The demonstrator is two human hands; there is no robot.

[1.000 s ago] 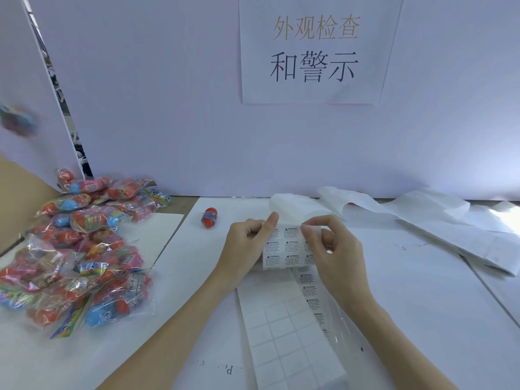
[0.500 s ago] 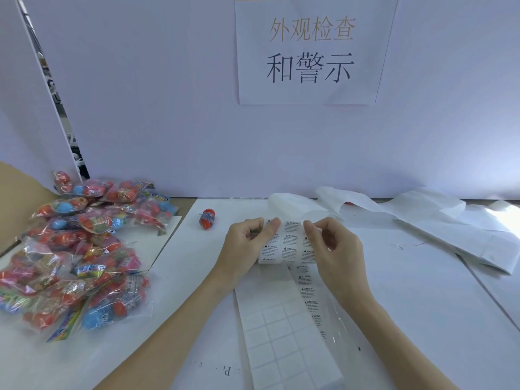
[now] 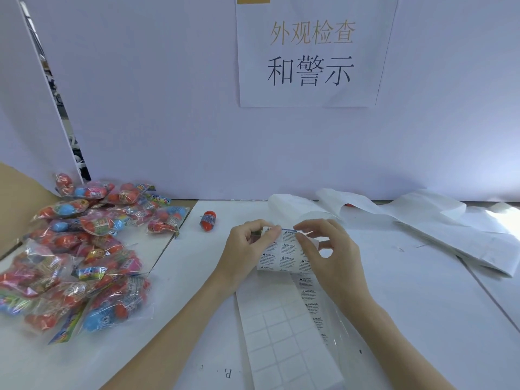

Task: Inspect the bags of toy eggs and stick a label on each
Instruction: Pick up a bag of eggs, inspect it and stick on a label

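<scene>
A strip of warning labels (image 3: 281, 256) runs from between my hands down toward me over the white table (image 3: 422, 305). My left hand (image 3: 247, 249) pinches the strip's folded top edge at its left. My right hand (image 3: 329, 254) pinches one label at the top edge with thumb and forefinger, the other fingers curled. The lower backing sheet (image 3: 284, 333) shows bare squares where labels were. A pile of clear bags of red and blue toy eggs (image 3: 81, 257) lies at the left. One loose red egg (image 3: 208, 220) lies between the pile and my hands.
Crumpled white backing paper (image 3: 422, 220) lies across the back right of the table. A white partition with a printed sign (image 3: 311, 54) stands behind. A brown cardboard edge (image 3: 17, 209) shows at far left.
My right thumb and forefinger have closed on a label at the strip's top edge, and the strip's top has bent over a little more. The left hand keeps its pinch.
</scene>
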